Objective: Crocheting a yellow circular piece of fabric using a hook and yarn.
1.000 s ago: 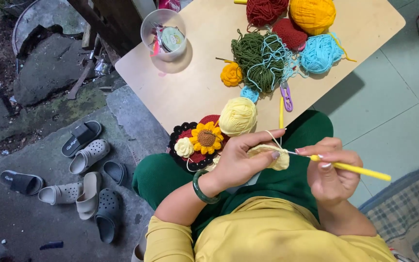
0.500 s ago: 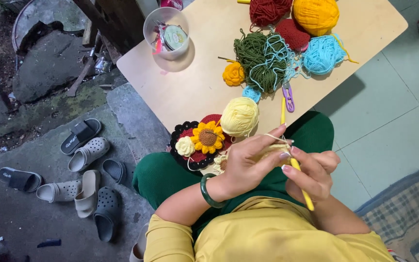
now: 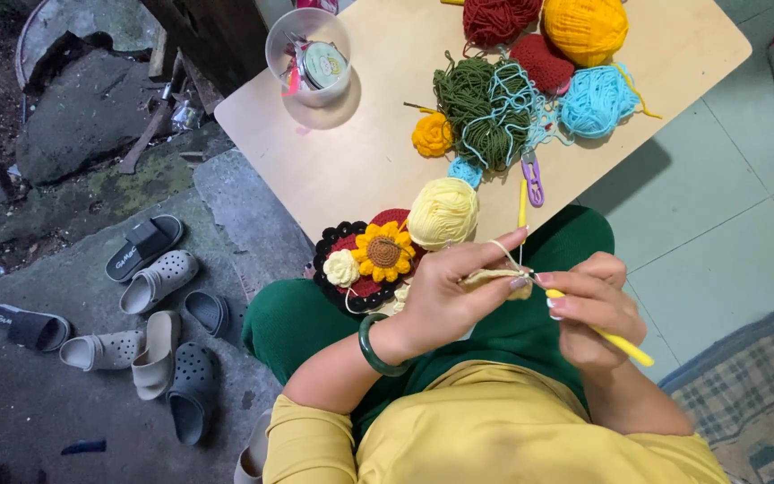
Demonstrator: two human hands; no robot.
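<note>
My right hand [image 3: 587,309] is clenched around a yellow crochet hook [image 3: 604,335], its handle trailing out toward five o'clock and its tip buried at the work. My left hand [image 3: 454,291] pinches the small cream crochet piece [image 3: 494,280] between thumb and fingers, index finger lifted with the cream strand [image 3: 502,249] looped over it. The piece sits in my lap, over my green trousers [image 3: 311,318], just short of the table's near edge.

I judge I am mid-stitch: hook in the loop, yarn tensioned. The next move, as I read it, calls for a small wrist turn to catch the strand and draw it through, while my left fingers keep the piece from twisting.

At eleven o'clock from my left hand the pale yellow yarn ball [image 3: 442,212] feeds the strand; beside it, at ten o'clock, lies a round crocheted mat with a sunflower [image 3: 376,255], hanging over the table's edge. Farther out at twelve, a green skein [image 3: 477,108], blue yarn [image 3: 595,100], red and orange balls crowd the wooden table [image 3: 360,161].

Room is tight toward twelve, where the table edge stands near my knuckles. Toward four o'clock the tiled floor [image 3: 727,251] gives the hook handle free swing. Sandals [image 3: 150,296] lie well apart at nine.
</note>
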